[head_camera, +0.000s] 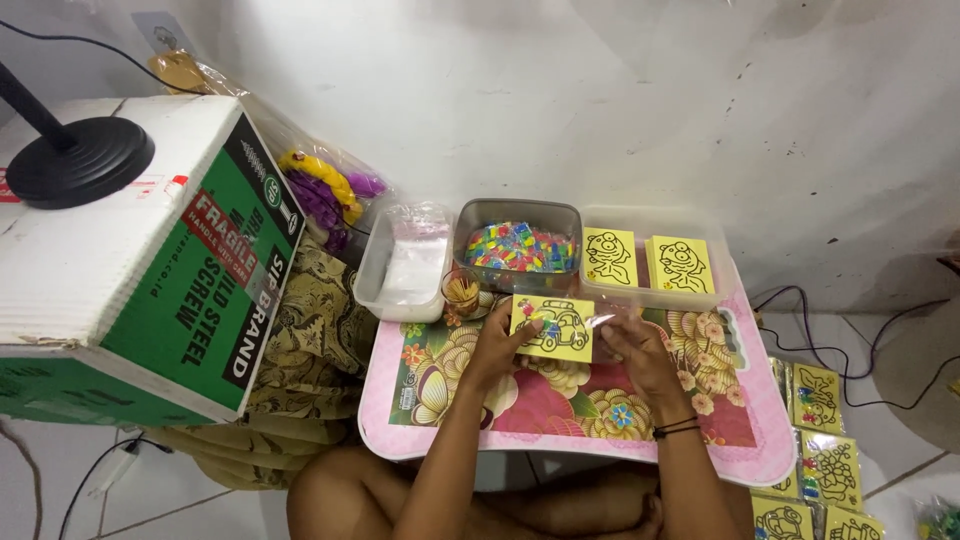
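Bare knees (400, 500) sit below the pink floral tray table (560, 420); above it, left hand (495, 345) and right hand (640, 350) pinch a yellow car card (553, 328) with narrow fingers.

Both arms are bare, with no sleeves. The right wrist (676, 428) wears thin black bands. The knees are bare too.
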